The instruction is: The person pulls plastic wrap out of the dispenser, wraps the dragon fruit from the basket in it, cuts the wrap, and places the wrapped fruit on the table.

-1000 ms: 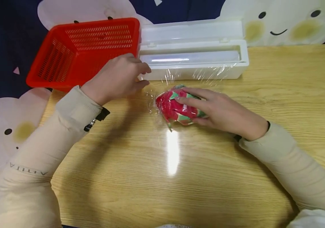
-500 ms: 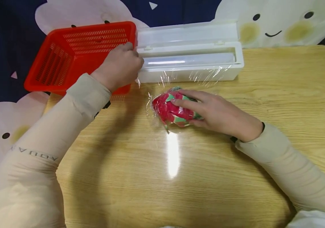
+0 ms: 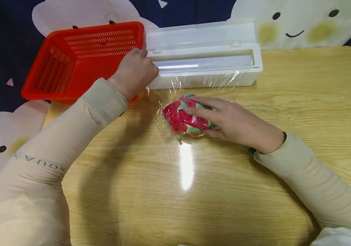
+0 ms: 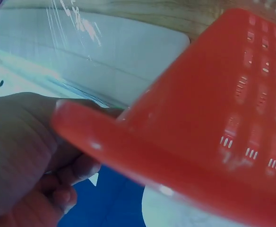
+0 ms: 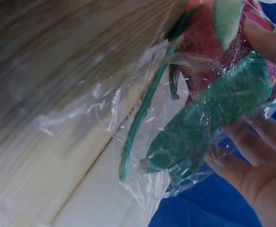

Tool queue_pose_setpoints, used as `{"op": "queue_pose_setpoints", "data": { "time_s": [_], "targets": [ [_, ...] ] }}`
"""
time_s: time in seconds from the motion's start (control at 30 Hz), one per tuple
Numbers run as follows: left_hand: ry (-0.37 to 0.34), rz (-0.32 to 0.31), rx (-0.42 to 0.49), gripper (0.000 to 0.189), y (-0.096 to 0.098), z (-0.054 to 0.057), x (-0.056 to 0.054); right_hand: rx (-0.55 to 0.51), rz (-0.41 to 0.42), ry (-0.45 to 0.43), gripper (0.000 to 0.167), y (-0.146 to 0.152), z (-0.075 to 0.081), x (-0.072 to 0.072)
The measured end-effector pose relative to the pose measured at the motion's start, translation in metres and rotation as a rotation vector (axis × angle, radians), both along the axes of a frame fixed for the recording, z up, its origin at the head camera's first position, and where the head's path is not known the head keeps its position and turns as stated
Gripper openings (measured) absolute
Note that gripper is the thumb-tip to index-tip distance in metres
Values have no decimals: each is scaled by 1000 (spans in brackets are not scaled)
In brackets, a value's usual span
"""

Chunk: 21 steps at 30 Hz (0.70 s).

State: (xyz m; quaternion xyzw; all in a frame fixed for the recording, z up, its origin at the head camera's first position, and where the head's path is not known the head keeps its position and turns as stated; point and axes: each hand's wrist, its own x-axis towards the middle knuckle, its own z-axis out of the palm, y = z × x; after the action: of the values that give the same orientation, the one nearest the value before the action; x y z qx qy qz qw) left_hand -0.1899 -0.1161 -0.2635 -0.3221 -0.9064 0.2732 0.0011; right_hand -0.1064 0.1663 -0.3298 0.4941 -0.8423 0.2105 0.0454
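Pink and green, the dragon fruit (image 3: 179, 118) lies wrapped in clear film (image 3: 176, 84) on the worktop (image 3: 224, 191), between its middle and its far edge. Your right hand (image 3: 237, 121) reaches over the fruit's right side, its grip closed around it through the film. That film also stretches to the front of the white box (image 3: 206, 80), which stands along the worktop's far edge with its lid (image 3: 200, 36) raised and a roll (image 3: 206, 63) inside. Your left hand (image 3: 135, 73) is at the box's left end, beside the rim of the red basket (image 3: 90, 73); its fingers are curled, but you cannot tell whether that grip holds anything. The basket sits at the worktop's far left corner, overhanging the left edge.
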Motion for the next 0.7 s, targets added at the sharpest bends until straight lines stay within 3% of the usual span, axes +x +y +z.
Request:
{"op": "queue_pose_setpoints", "data": {
  "time_s": [0.13,0.5,0.7],
  "targets": [
    [-28,-12,-11,28,-2,2,-1,2,-2,-2,70,0,0,0],
    [-79,7,99,37,-7,4,-2,11,-8,8,70,0,1,1],
    [-66,8,93,39,-9,4,-2,13,-13,12,71,1,1,2]
  ]
}}
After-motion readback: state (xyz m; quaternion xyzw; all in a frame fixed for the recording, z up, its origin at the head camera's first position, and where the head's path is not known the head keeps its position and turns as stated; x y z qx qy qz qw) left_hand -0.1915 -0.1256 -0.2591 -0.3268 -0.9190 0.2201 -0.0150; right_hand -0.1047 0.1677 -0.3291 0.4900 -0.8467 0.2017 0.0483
